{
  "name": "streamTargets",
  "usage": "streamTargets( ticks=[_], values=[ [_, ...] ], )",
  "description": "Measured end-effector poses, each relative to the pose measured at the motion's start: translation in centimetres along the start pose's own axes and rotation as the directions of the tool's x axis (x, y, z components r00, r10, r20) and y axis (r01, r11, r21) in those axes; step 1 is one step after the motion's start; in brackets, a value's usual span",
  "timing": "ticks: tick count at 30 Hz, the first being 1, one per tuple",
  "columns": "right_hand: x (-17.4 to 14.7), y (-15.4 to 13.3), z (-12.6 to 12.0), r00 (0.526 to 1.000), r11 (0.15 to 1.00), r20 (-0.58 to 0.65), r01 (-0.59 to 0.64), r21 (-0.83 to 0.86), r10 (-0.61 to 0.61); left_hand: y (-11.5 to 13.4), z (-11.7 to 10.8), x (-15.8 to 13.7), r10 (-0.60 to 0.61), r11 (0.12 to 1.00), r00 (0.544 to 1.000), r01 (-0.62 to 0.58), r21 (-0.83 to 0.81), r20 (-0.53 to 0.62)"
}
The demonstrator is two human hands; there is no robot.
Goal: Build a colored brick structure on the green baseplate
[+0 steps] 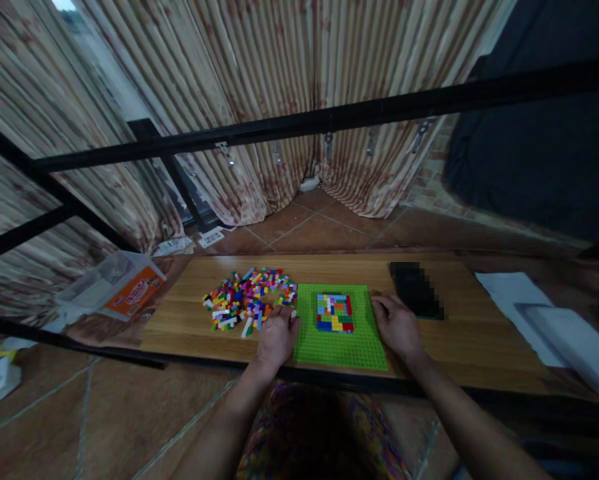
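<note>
in the head view, find loose bricks [238, 295] piled left of the green plate [339, 353], with a brick panel [335, 313] built on it. see left hand [277, 333] curled at the pile's near right edge, right hand [398, 328] curled beside the plate's right edge; cannot tell, for either, whether pinching a brick. judge bricks light, stiff, easily slipped; best pinched by opposite sides.

Dim, muted light, with wide-angle stretch and softness toward edges

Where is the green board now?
In the head view, the board lies on the table between the left hand and right hand, right of the loose bricks.
</note>
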State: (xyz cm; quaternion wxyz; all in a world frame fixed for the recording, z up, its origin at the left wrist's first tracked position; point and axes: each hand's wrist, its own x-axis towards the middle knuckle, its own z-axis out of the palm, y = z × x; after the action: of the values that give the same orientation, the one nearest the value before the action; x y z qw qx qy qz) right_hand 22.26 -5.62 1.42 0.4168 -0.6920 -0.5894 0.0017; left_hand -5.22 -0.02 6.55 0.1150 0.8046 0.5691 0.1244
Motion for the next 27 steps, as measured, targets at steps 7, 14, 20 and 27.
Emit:
streamTargets(
  ticks=[7,14,20,27],
  values=[
    [0.0,-0.2,0.0,1.0,1.0,0.004,-0.021,0.013,0.021,-0.1,-0.3,1.0,0.014,0.996,0.998,-0.02,0.091,0.064],
    [0.2,-0.6,-0.4,0.999,0.999,0.019,-0.037,0.015,0.037,-0.9,0.0,1.0,0.002,0.998,0.999,-0.005,-0.06,-0.052],
    [0.2,-0.9,-0.5,0.999,0.999,0.016,-0.047,0.007,0.047,-0.6,-0.3,0.4,-0.137,0.875,0.99,0.1,-0.474,-0.044],
    [0.2,-0.6,-0.4,0.997,0.998,0.041,-0.058,0.003,0.058,0.1,0.6,0.4,-0.275,0.495,0.938,0.325,-0.806,0.209]
  ],
)
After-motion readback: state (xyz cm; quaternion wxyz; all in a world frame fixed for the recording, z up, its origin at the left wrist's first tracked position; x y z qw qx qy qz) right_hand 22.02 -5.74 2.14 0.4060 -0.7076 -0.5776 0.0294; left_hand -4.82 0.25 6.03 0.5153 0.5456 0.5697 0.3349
